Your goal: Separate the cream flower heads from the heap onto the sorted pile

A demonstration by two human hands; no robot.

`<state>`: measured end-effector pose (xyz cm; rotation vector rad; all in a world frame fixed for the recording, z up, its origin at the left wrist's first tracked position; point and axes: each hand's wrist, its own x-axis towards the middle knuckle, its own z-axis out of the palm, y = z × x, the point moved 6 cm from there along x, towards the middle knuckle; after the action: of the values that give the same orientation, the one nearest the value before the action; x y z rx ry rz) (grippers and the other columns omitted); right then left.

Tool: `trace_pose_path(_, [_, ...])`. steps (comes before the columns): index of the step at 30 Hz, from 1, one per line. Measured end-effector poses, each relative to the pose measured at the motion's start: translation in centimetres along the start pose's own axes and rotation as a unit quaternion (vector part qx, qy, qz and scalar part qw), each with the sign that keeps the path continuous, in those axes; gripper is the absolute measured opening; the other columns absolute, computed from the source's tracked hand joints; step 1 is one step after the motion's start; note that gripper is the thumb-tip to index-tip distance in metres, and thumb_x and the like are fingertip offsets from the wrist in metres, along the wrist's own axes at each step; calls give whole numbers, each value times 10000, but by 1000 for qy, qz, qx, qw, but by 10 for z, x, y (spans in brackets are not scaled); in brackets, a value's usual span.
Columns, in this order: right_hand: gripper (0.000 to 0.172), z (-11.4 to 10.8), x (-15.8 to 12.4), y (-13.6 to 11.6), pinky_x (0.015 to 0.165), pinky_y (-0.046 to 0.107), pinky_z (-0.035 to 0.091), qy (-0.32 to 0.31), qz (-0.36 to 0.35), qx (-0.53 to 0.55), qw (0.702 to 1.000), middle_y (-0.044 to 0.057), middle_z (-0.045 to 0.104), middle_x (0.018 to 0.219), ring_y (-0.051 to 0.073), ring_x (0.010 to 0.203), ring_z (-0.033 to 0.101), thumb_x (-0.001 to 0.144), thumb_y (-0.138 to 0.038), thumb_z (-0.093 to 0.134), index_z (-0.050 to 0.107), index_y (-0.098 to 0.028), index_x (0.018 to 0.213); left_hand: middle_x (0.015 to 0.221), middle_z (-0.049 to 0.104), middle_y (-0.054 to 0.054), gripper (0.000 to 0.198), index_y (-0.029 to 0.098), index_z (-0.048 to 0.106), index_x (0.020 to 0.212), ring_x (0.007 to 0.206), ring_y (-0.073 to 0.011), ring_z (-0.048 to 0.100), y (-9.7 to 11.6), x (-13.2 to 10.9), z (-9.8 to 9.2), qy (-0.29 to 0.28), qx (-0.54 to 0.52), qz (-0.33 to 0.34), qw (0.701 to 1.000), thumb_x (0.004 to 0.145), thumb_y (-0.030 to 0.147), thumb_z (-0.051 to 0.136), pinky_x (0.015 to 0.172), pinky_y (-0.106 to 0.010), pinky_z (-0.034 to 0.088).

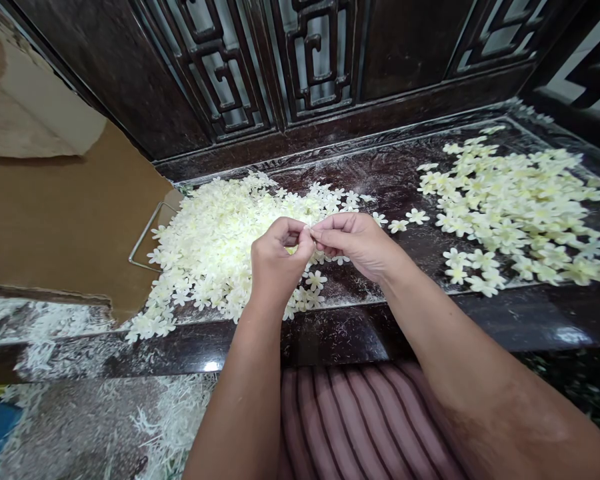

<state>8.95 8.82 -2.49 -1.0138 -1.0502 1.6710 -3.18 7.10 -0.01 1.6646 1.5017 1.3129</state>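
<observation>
Over the edge of a big heap of pale yellow-white artificial flowers (215, 247), my two hands meet fingertip to fingertip. My left hand (285, 247) is closed in a pinch of thumb and index finger. From the right, my right hand (353, 240) pinches at the same spot, its other fingers curled under. A small white piece (309, 227) shows between the fingertips; most of it is hidden, so its exact kind is unclear. A few loose flowers (315, 280) lie just below the hands.
A second spread of flowers (525, 207) covers the right of the dark wooden bench (380, 173). Brown cardboard (55, 220) with a metal wire handle (143, 237) stands at left. Carved lattice (315, 53) rises behind. White shreds (170, 420) litter the floor and bench edge.
</observation>
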Motion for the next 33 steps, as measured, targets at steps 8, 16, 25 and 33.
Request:
trace_pose_path(8, [134, 1, -1, -2, 428, 176, 374, 49, 16, -14, 999, -31, 566, 453, 43, 424, 469, 653, -50, 629, 629, -139, 553, 632, 622, 15, 12, 179, 588, 701, 574, -86, 582, -3, -1, 2, -8, -42, -19, 999, 713, 181, 588, 545, -189, 477])
trace_pose_path(16, [172, -20, 0, -8, 458, 165, 410, 114, -13, -11, 993, -42, 544, 482, 37, 447, 459, 678, -38, 637, 616, -149, 548, 573, 576, 27, 49, 172, 544, 690, 506, -79, 552, -12, 3, -6, 31, -118, -70, 990, 723, 171, 581, 500, -194, 454])
trace_pose_path(25, [164, -6, -2, -3, 427, 172, 387, 84, 5, -22, 996, -31, 578, 492, 40, 426, 459, 633, -184, 782, 636, -134, 578, 659, 651, 4, 64, 168, 630, 758, 571, -86, 590, -4, -1, 2, 22, -35, 14, 999, 766, 211, 583, 544, -190, 489])
trace_pose_path(33, [189, -5, -3, -4, 418, 164, 366, 97, 24, -15, 995, -30, 570, 470, 30, 405, 446, 746, -89, 636, 625, -127, 561, 754, 714, -29, 134, 153, 700, 813, 655, -104, 637, 7, -3, 5, 7, 32, 96, 995, 771, 156, 573, 649, -214, 531])
